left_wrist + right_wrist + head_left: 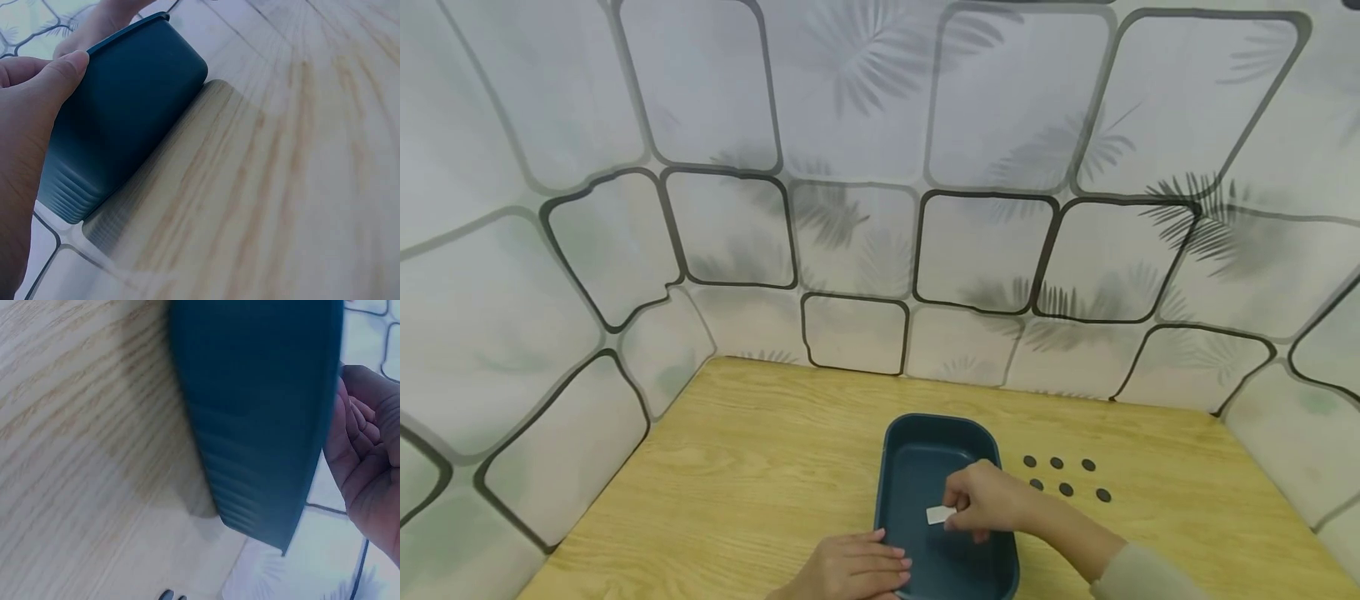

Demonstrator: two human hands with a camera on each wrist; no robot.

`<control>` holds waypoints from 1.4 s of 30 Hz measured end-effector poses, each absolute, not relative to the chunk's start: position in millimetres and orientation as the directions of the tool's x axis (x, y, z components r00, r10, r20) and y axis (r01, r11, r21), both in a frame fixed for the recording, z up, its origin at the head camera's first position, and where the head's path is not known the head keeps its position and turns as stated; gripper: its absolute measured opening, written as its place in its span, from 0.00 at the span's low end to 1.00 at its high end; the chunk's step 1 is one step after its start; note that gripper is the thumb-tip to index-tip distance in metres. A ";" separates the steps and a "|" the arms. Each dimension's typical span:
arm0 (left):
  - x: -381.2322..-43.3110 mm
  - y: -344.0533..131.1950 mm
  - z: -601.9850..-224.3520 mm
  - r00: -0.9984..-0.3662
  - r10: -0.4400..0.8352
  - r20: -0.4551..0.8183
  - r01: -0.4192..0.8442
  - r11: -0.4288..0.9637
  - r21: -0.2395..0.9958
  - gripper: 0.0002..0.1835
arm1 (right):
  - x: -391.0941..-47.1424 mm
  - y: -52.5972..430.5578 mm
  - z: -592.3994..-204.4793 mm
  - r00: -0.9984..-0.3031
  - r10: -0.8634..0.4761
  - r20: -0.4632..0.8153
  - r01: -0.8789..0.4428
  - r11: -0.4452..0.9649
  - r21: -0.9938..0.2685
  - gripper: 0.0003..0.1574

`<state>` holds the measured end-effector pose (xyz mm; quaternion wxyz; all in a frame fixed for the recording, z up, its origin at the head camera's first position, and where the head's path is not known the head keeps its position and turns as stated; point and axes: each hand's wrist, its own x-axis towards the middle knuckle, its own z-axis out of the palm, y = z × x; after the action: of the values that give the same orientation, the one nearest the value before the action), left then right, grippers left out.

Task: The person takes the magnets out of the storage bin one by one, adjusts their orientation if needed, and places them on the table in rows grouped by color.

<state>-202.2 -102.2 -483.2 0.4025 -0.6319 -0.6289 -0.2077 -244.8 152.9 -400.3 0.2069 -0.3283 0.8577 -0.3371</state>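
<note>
A dark blue rectangular bin (pixel 895 483) with rounded corners sits on the wooden table. My left hand (pixel 853 568) rests over its near left rim, fingers fairly straight and reaching past the edge. In the left wrist view the thumb (pixel 65 69) lies along that rim. Over the bin, my right hand (pixel 988 497) pinches a small white rectangular piece (pixel 938 515) between thumb and fingers; its exact kind cannot be told. The right wrist view shows the right hand (pixel 372 447) beyond the bin wall (pixel 256 412), with the white piece hidden.
Several small dark round discs (pixel 1066 489) lie in two rows on the table to the right of the bin. Light wood tabletop (pixel 760 467) stretches to the left. A patterned cloth wall (pixel 857 242) closes off the back and sides.
</note>
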 end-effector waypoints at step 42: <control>-208.1 -100.0 -485.3 0.219 0.584 0.782 0.935 0.105 -0.340 0.09 | -239.8 300.6 -367.8 -0.807 -0.585 -0.080 -0.367 0.603 -0.708 0.09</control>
<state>-208.1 -100.0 -485.3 0.4475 -0.6396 -0.5934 -0.1962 -239.8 300.6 -367.8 0.1538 -0.2701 0.8820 -0.3544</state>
